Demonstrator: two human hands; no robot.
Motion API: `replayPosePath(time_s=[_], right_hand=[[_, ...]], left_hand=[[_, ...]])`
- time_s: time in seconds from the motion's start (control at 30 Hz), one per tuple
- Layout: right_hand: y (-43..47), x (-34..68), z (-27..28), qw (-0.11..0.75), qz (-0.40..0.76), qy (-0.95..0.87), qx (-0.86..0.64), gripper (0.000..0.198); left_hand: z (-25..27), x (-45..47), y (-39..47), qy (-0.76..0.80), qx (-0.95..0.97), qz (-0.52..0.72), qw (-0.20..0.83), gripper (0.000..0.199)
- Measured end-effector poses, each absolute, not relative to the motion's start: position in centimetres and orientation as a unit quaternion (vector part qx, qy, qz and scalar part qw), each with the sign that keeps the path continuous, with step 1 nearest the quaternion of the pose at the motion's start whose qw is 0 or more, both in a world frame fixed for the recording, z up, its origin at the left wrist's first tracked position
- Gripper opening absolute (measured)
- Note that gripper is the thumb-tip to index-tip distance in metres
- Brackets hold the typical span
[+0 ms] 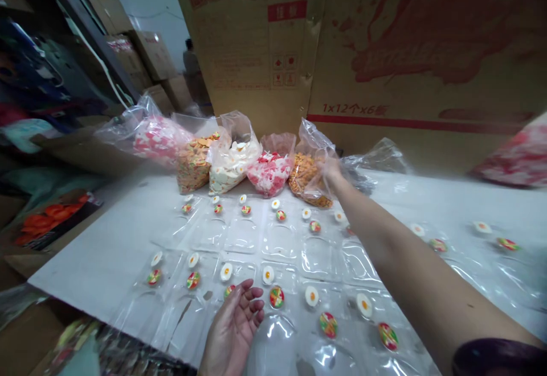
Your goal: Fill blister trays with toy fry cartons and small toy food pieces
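Observation:
My left hand [237,322] is palm up over the front of the clear plastic trays [280,245], its fingers loosely curled and apart, with nothing visible in them. Beside it lie a small egg-like piece [268,275] and a round red, green and yellow piece [277,297]. Stretched across the table, my right hand [332,170] is at the mouth of a clear bag of orange pieces [304,172]. Plastic and the hand itself hide its fingers. Egg-like and colourful round pieces sit in pairs in the tray hollows.
Along the back stand a bag of pink-and-white pieces [270,174], a bag of egg-like pieces [233,165] and a bag of mixed orange pieces [194,165]. Large cardboard boxes [256,40] rise behind the white table [106,233]. A box of orange-red items [53,216] is at left.

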State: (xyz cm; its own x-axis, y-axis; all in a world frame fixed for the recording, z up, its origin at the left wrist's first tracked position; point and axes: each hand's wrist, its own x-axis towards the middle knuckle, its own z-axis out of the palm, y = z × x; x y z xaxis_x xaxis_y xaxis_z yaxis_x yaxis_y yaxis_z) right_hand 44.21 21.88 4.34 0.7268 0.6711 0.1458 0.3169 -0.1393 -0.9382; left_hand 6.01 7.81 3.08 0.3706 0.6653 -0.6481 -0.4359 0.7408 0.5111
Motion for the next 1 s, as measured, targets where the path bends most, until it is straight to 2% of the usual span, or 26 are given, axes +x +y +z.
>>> replayPosePath(time_s=[0.1, 0.2, 0.3, 0.37, 0.43, 0.5, 0.63, 0.7, 0.8, 0.9, 1.0], right_hand=[[21.1, 45.2, 6.4, 0.605, 0.16, -0.28, -0.728, 0.012], [18.2, 44.7, 8.8, 0.639, 0.182, -0.27, -0.697, 0.012], [12.5, 41.7, 10.0, 0.698, 0.215, -0.277, -0.625, 0.018], [7.8, 38.0, 9.6, 0.687, 0.227, -0.297, -0.623, 0.02], [3.3, 33.4, 8.1, 0.615, 0.218, -0.354, -0.67, 0.018], [-0.4, 29.0, 6.3, 0.516, 0.15, -0.456, -0.71, 0.016], [-5.4, 24.2, 3.8, 0.253, 0.015, -0.58, -0.774, 0.021], [-7.3, 24.0, 3.6, 0.194, -0.02, -0.601, -0.775, 0.023], [-9.7, 24.7, 3.6, 0.217, -0.049, -0.632, -0.743, 0.03], [-11.2, 25.5, 3.2, 0.308, -0.04, -0.621, -0.72, 0.04], [-11.9, 26.1, 2.4, 0.413, -0.011, -0.561, -0.717, 0.039]], left_hand=[[3.3, 7.0, 8.0, 0.424, 0.141, 0.323, 0.834, 0.017], [4.0, 8.8, 7.9, 0.377, 0.153, 0.301, 0.862, 0.018], [5.1, 11.5, 7.3, 0.315, 0.138, 0.262, 0.902, 0.024], [5.6, 13.6, 6.5, 0.267, 0.114, 0.224, 0.93, 0.031], [5.7, 15.6, 5.2, 0.235, 0.092, 0.183, 0.95, 0.036], [5.3, 17.2, 3.6, 0.23, 0.076, 0.151, 0.958, 0.039], [3.6, 18.6, 0.2, 0.269, 0.057, 0.129, 0.953, 0.036], [2.7, 18.8, -1.1, 0.297, 0.056, 0.135, 0.944, 0.033], [2.1, 19.0, -2.7, 0.316, 0.068, 0.159, 0.933, 0.032], [2.3, 19.4, -4.0, 0.305, 0.067, 0.17, 0.935, 0.033], [2.8, 19.6, -5.2, 0.296, 0.05, 0.168, 0.939, 0.033]])
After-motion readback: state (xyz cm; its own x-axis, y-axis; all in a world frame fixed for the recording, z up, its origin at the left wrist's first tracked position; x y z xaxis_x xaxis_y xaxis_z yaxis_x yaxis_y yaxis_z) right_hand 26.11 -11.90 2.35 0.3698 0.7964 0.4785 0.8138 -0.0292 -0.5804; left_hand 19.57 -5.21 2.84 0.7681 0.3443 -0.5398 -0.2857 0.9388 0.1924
